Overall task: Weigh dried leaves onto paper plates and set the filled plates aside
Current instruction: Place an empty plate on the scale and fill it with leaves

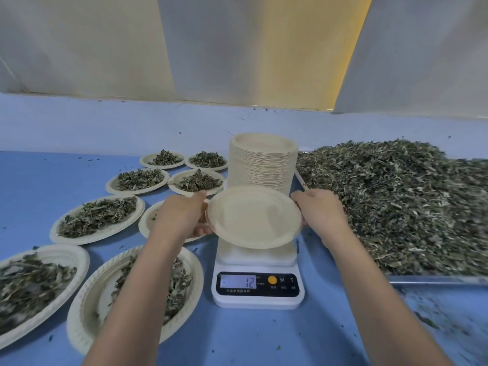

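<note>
- Empty plate [253, 216] hangs just above the scale [257, 299], hollow side up, far rim tipped higher.
- Left grip [182, 215] and right grip [320, 211] pinch its opposite rims.
- Filled plates [97, 220] lie left on the counter [237, 339].

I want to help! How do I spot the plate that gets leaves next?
Find the white scale on the blue table, before the tall plate stack. The plate held over it between left hand and right hand is the only loose, empty one.
</note>
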{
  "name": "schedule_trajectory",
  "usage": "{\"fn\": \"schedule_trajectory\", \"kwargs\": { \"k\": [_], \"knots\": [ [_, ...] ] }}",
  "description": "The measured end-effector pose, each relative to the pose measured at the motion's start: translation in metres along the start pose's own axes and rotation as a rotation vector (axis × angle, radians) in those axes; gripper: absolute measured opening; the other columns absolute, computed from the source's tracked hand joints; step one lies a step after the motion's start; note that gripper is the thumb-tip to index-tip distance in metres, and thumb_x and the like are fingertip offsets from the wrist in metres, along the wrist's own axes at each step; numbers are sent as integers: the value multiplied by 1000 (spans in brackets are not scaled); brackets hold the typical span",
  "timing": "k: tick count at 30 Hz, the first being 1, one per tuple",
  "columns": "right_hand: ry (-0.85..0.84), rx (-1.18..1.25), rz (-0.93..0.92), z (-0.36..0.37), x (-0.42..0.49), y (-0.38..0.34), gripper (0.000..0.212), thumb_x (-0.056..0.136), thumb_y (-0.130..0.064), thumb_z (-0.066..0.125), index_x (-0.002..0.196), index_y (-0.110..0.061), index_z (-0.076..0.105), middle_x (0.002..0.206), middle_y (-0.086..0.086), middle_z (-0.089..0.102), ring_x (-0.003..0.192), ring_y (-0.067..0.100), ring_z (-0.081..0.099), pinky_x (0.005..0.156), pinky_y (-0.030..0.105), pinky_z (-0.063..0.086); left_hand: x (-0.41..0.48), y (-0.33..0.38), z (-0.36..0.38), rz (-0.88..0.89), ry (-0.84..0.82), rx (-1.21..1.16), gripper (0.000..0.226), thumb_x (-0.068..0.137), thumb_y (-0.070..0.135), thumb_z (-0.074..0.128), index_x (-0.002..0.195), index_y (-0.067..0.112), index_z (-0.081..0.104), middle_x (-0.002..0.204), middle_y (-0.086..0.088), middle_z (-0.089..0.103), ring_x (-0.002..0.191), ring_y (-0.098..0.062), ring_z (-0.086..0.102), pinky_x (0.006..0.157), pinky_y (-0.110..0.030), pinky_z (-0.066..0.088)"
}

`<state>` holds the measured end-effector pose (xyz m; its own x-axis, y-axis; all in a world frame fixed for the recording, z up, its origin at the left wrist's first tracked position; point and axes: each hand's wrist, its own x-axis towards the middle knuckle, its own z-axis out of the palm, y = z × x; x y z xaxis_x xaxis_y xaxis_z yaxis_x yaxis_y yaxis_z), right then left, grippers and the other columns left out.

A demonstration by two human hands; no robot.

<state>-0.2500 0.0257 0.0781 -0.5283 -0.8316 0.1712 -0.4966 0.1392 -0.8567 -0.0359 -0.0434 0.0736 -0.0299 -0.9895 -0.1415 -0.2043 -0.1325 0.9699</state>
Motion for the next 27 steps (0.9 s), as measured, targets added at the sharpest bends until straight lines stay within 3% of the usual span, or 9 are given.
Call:
{"fn": "schedule_trajectory", "kwargs": {
  "k": [4,9,13,17,20,22,24,27],
  "knots": [
    [-55,-65,34,5,2,10,37,88,-22,51,56,-11,37,64,12,41,62,20,39,62,31,29,8,-12,6,-22,-8,154,44,95,37,46,88,-1,67,64,-13,71,62,-32,70,79,-37,57],
    [-75,-123,53,8,4,13,38,88,-20,49,55,-14,31,62,11,36,60,19,33,59,31,22,11,-15,8,12,32,231,45,94,38,45,79,1,66,58,-9,69,62,-32,70,84,-37,54],
    [-99,-199,61,7,4,16,33,90,-23,47,61,-10,37,61,10,40,54,20,30,51,29,20,11,-18,9,36,23,302,50,96,36,42,74,0,68,61,-13,70,55,-27,64,81,-35,53],
    [-75,-232,46,8,7,20,39,91,-25,47,58,-12,31,55,5,33,55,20,31,51,29,19,9,-17,9,66,23,343,53,97,36,41,73,-3,67,68,-16,71,58,-28,64,74,-34,54],
    [28,-214,0,3,11,23,39,90,-24,48,59,0,44,55,16,45,52,20,34,55,29,27,0,-14,13,273,159,511,50,99,32,39,62,3,55,61,-9,61,57,-24,56,55,-30,40],
    [89,-119,7,-4,15,28,36,88,-24,50,83,10,60,70,24,57,61,20,44,61,31,35,-12,-10,18,424,244,564,45,98,29,40,62,3,48,55,-7,49,50,-18,42,47,-28,25],
    [130,-65,32,-16,20,36,36,85,-24,50,90,9,62,69,13,56,63,20,46,63,34,39,-21,-4,28,523,220,499,38,97,25,42,72,0,55,61,-17,53,53,-19,41,49,-29,26],
    [116,-43,105,-40,25,50,27,83,-19,52,75,2,66,62,5,60,60,21,50,63,39,46,-36,7,48,607,79,390,34,94,23,45,83,-2,65,81,-22,65,61,-25,51,52,-26,33]
  ]
}}
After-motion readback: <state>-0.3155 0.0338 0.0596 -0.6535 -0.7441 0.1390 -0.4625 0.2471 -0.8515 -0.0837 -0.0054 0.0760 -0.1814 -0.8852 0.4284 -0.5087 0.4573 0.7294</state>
